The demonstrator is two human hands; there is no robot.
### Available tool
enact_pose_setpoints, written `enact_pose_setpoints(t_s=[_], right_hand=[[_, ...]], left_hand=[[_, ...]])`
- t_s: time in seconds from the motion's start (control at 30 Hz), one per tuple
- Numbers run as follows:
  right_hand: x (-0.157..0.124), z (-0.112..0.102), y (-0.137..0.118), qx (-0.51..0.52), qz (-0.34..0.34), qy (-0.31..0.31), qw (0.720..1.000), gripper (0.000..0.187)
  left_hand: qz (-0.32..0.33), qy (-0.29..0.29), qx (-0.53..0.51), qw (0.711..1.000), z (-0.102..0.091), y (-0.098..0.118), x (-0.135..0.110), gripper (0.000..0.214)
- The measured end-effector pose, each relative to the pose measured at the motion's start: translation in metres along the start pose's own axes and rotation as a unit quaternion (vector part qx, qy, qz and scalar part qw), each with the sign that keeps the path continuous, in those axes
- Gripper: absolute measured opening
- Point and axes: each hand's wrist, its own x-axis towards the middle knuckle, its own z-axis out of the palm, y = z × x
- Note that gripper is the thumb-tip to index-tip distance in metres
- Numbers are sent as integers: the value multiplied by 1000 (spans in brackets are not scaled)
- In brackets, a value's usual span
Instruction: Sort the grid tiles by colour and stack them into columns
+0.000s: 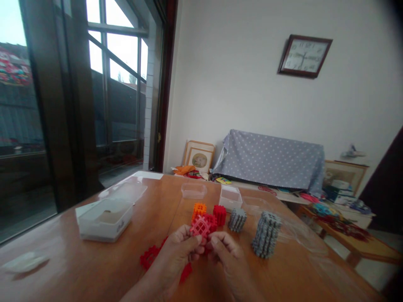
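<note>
Close in front of me, my left hand (184, 247) pinches a red lattice-like plastic building piece (200, 226) between thumb and fingers. My right hand (225, 251) is closed at the right side of the same red piece, its fingertips partly hidden. More red pieces (149, 256) lie on the table under and left of my left hand, partly covered by it. Just beyond the hands stand an orange stack (199, 209) and a red stack (219, 214) of such pieces. To the right are a short grey stack (237, 220) and a taller grey stack (267, 235).
A translucent box (105, 220) sits on the wooden table (103, 268) at left, with a crumpled white item (25, 262) nearer me. Small clear containers (193, 191) and a white box (230, 198) stand farther back. Transparent plastic (302, 233) lies along the right side.
</note>
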Motion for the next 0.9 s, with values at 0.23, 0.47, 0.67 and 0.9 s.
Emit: enact_pose_setpoints(t_s=[0.23,0.47,0.67,0.9], right_hand=[[3,1,-2,13,16,24,1000,35],[2,-3,-8,6,17,40,999,31],[5,-5,3,-14,-3,34,999,33],[6,-9,17,-148,-58,32,987,64]], left_hand=[[-24,-39,60,997,1,-9,2,31],[6,-10,111,994,-1,-5,2,29],[41,18,88,995,-5,-7,4,25],[18,9,22,1000,-5,-8,6,24]])
